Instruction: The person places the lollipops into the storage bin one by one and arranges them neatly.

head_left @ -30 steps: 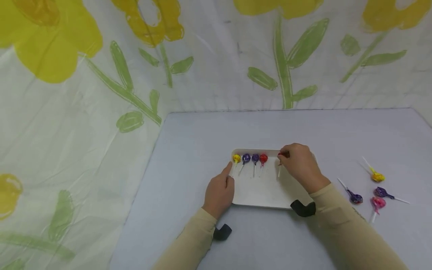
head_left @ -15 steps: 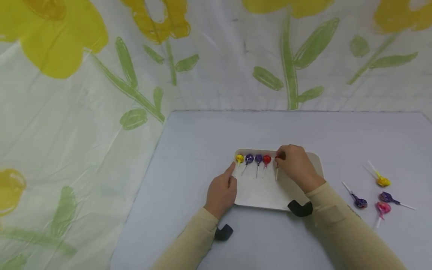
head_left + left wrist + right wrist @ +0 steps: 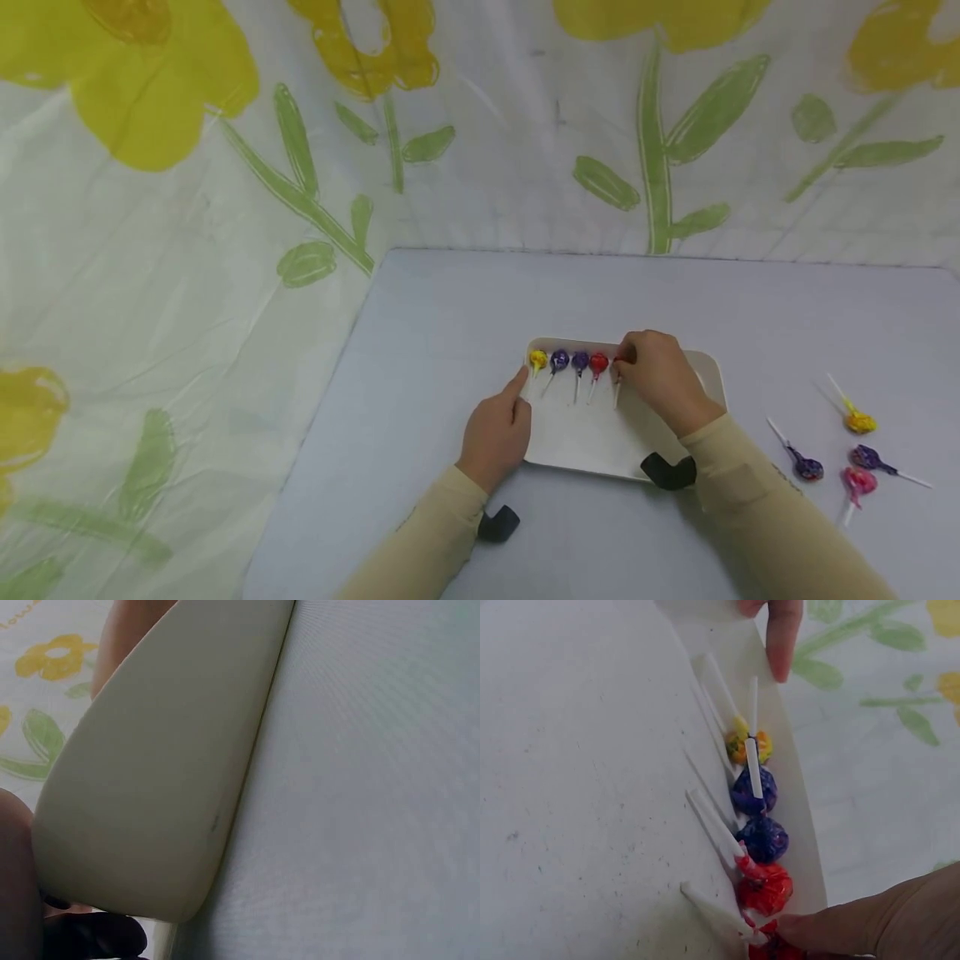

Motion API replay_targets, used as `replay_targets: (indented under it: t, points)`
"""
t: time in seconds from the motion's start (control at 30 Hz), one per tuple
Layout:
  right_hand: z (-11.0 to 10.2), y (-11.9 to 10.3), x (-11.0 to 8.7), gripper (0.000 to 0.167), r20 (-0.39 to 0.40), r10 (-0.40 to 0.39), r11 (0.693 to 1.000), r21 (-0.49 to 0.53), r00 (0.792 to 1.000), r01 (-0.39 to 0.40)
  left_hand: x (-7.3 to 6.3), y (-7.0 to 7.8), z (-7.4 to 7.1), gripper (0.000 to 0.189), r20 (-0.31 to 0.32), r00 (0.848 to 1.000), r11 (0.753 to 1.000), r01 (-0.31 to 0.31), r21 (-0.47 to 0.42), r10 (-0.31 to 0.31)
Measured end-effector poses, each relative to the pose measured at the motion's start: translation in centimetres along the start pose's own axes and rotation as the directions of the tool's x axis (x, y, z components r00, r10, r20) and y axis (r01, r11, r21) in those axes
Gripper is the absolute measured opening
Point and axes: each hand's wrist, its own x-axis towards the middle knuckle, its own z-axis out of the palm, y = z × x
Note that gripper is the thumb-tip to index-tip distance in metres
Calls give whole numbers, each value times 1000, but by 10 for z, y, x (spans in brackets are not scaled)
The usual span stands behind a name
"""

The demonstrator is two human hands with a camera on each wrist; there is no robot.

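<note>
A white rectangular tray [image 3: 577, 442] lies on the table. Along its back wall stand lollipops in a row: a yellow lollipop [image 3: 537, 359], a purple lollipop [image 3: 559, 360], another purple lollipop [image 3: 580, 360] and a red lollipop [image 3: 598, 363], sticks toward the front. My right hand [image 3: 662, 375] pinches a further red lollipop [image 3: 763, 949] by its head, right of the row, its stick down in the tray. My left hand [image 3: 495, 433] holds the tray's left edge, index finger along the rim and thumb over it. The left wrist view shows mostly the tray's outer wall [image 3: 150, 765].
Right of the tray, a yellow lollipop [image 3: 860, 422], a purple lollipop [image 3: 808, 468], another purple lollipop [image 3: 866, 457] and a pink lollipop [image 3: 858, 480] lie loose on the table [image 3: 465, 300]. A flower-patterned sheet [image 3: 480, 183] hangs behind and at the left.
My right hand has shifted a little left, bringing the pinched lollipop nearer the row. The left hand stays at the tray's edge. The head view has turned slightly.
</note>
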Motion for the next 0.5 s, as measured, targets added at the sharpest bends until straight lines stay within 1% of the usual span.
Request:
replay_targets:
  t: [0.23,0.5]
  points:
    - [3,4,2,6,-9,-17,1000,-16,1000,17,0,0,1,53,3,1000,1000,-3,1,3]
    - [2,4,3,11,-20,-27,999,-29,999,27,2,-2,2,53,-3,1000,1000,-9,1,9]
